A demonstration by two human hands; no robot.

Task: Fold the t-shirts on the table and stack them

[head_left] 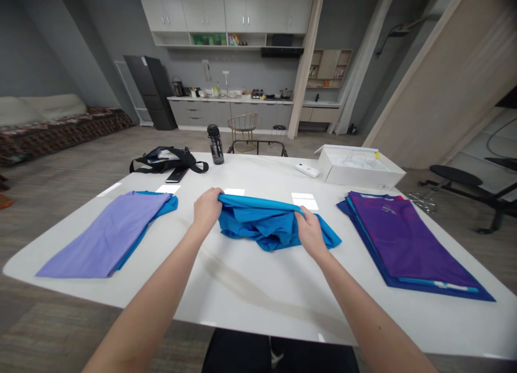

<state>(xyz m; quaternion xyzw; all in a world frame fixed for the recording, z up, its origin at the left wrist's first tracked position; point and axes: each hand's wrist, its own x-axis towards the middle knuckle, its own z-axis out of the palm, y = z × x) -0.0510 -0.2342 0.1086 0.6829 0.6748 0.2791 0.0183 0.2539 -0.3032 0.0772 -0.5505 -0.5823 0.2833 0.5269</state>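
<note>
A bright blue garment, its exact kind unclear while bunched, is stretched between my hands over the middle of the table. My left hand pinches its upper left corner, and my right hand grips the upper edge near the right end. That edge runs taut between them; below it the cloth hangs in crumpled folds and touches the tabletop. Past my right hand, a loose flap spreads to the right. To the left lies a folded lilac garment over a blue one. On the right rests a stack of folded garments with a purple shirt on top.
The white table has a black bag, a phone and a dark bottle toward its far left. A white device and an open white box sit at the far right. Chairs stand beyond the table.
</note>
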